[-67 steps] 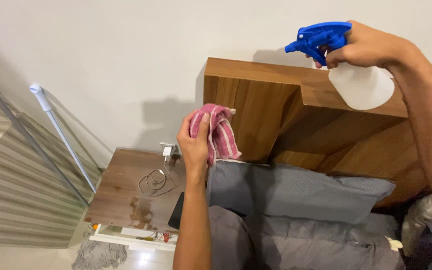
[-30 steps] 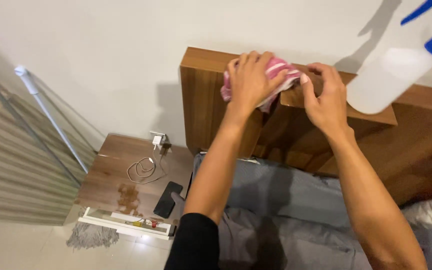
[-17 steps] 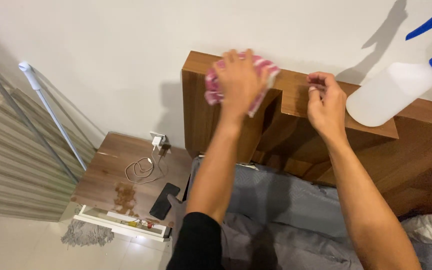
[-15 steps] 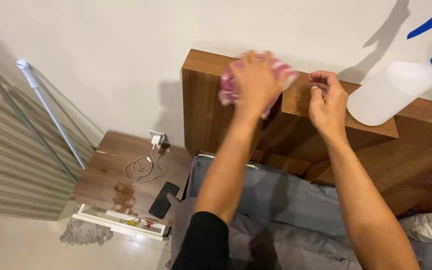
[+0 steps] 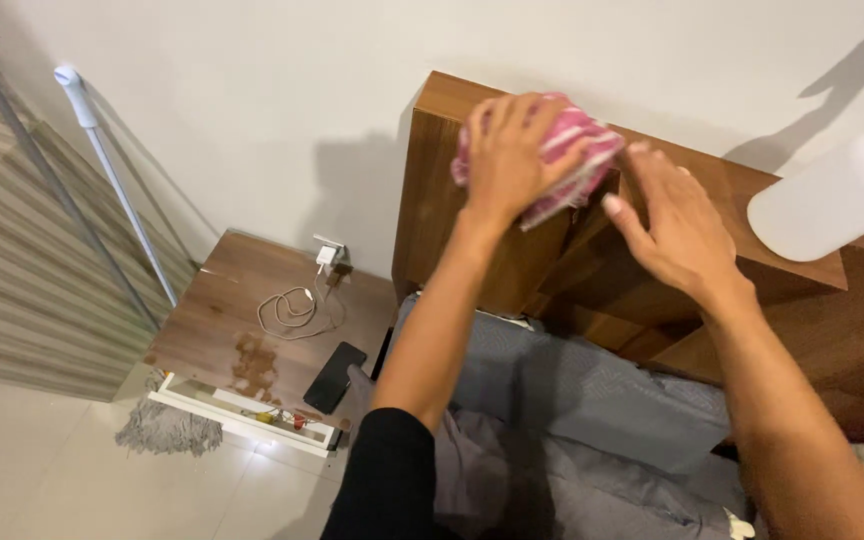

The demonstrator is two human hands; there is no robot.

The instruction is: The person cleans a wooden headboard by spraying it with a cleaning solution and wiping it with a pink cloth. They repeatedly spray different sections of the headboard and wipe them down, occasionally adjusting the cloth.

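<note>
My left hand (image 5: 512, 150) presses a pink striped cloth (image 5: 577, 160) on the top edge of a brown wooden headboard (image 5: 452, 230), near its left corner. My right hand (image 5: 677, 235) is flat and empty, fingers apart, just right of the cloth over the headboard's ledge, its fingertips close to the cloth. A white spray bottle (image 5: 832, 195) stands on the headboard top further right, apart from both hands; its blue head is almost out of frame.
Grey pillows (image 5: 592, 400) lie below the headboard. At the left stands a wooden side table (image 5: 222, 320) with a white charger and cable (image 5: 297, 305) and a dark phone (image 5: 335, 377). Two long handles (image 5: 117, 190) lean on the wall; a mop head (image 5: 167, 430) lies on the floor.
My left hand has kept rubbing the cloth side to side along the headboard top. My right hand has uncurled and moved nearer the cloth. The view has shifted slightly.
</note>
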